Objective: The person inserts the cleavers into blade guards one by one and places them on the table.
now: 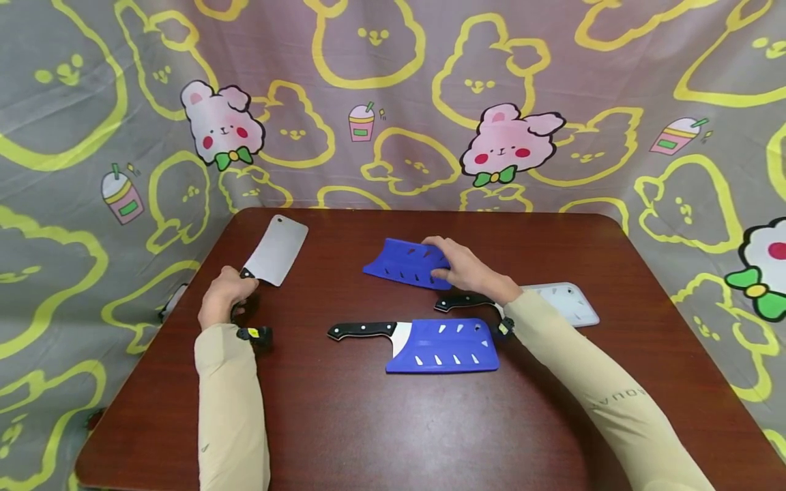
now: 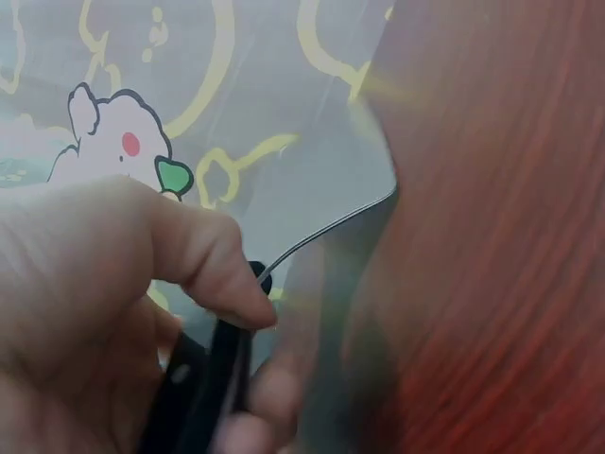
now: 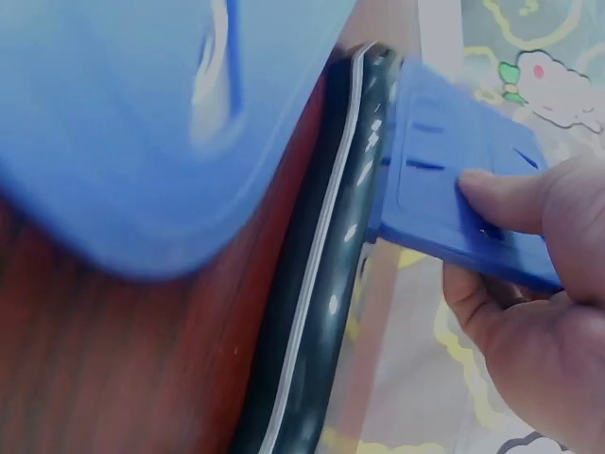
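My left hand (image 1: pixel 226 298) grips the black handle (image 2: pixel 194 402) of a bare cleaver (image 1: pixel 282 251), whose broad steel blade points away at the table's far left. Between the thumb and fingers of my right hand (image 1: pixel 464 264) is an empty blue blade cover (image 1: pixel 400 262) with slots in it, tilted toward the back middle. In the right wrist view the thumb presses the top of that cover (image 3: pixel 430 194) and fingers lie beneath. A second cleaver in a blue cover (image 1: pixel 451 356) lies in front of both hands, its black handle (image 1: pixel 362 330) pointing left.
Under my right forearm lies another knife, its black handle (image 1: pixel 460 301) to the left and a whitish slotted cover (image 1: pixel 571 303) on its blade. The brown table (image 1: pixel 344 423) meets a patterned cloth (image 1: pixel 393 157) at the back and sides.
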`<state>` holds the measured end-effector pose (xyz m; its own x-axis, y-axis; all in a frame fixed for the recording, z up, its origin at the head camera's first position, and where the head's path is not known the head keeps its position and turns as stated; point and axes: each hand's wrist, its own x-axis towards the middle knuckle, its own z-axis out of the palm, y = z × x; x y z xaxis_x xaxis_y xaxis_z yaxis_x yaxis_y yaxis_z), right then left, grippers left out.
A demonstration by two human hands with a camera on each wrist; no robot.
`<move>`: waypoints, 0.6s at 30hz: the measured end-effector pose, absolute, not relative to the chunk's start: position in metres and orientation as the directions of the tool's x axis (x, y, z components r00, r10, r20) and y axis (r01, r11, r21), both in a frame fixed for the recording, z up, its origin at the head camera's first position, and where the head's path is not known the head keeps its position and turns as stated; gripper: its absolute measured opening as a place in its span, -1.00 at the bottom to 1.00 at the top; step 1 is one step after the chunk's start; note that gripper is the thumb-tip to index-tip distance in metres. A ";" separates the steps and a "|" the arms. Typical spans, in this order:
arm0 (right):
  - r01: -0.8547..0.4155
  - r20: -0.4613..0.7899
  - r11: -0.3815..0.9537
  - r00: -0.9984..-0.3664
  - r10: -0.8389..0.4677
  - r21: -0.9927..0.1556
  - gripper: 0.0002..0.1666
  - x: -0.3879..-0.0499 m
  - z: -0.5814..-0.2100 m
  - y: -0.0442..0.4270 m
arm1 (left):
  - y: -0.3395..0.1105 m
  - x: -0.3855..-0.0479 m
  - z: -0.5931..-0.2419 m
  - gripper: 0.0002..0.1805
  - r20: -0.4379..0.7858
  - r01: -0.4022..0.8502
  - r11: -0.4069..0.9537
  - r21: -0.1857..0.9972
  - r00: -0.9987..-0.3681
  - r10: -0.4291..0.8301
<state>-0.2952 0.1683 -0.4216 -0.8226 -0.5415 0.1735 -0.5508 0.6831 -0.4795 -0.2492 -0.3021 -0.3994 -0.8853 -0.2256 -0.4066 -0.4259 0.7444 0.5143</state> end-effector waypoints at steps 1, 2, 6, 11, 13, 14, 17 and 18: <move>-0.555 0.187 0.672 -0.820 -0.541 -0.490 -0.30 -0.294 -0.421 0.169 | -0.302 -0.250 -0.400 -0.41 -0.391 -0.421 0.733 0.534 -0.892 -0.228; -0.556 0.201 0.663 -0.820 -0.536 -0.501 -0.32 -0.292 -0.421 0.169 | -0.301 -0.251 -0.399 -0.43 -0.377 -0.412 0.725 0.551 -0.899 -0.224; -0.531 0.257 0.636 -0.841 -0.476 -0.560 -0.40 -0.287 -0.417 0.171 | -0.297 -0.255 -0.397 -0.60 -0.315 -0.354 0.713 0.605 -0.929 -0.194; -0.498 0.293 0.600 -0.863 -0.412 -0.625 -0.43 -0.282 -0.412 0.175 | -0.286 -0.258 -0.383 -0.52 -0.245 -0.282 0.721 0.633 -0.956 -0.158; -0.488 0.294 0.584 -0.869 -0.399 -0.649 -0.43 -0.280 -0.411 0.177 | -0.281 -0.258 -0.374 -0.44 -0.208 -0.250 0.733 0.632 -0.966 -0.151; -0.483 0.295 0.574 -0.871 -0.393 -0.662 -0.43 -0.279 -0.410 0.178 | -0.279 -0.258 -0.370 -0.41 -0.187 -0.235 0.740 0.630 -0.971 -0.149; -0.468 0.297 0.555 -0.879 -0.373 -0.687 -0.43 -0.276 -0.408 0.181 | -0.271 -0.259 -0.360 -0.34 -0.138 -0.196 0.751 0.630 -0.980 -0.140; -0.461 0.299 0.553 -0.883 -0.362 -0.693 -0.43 -0.275 -0.407 0.181 | -0.268 -0.259 -0.357 -0.33 -0.130 -0.184 0.749 0.636 -0.983 -0.132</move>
<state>-0.2746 0.1813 -0.4068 -0.8830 -0.3622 0.2986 -0.4614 0.5533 -0.6935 -0.2586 -0.2685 -0.3567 -0.9828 -0.1318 -0.1296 -0.1844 0.7490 0.6364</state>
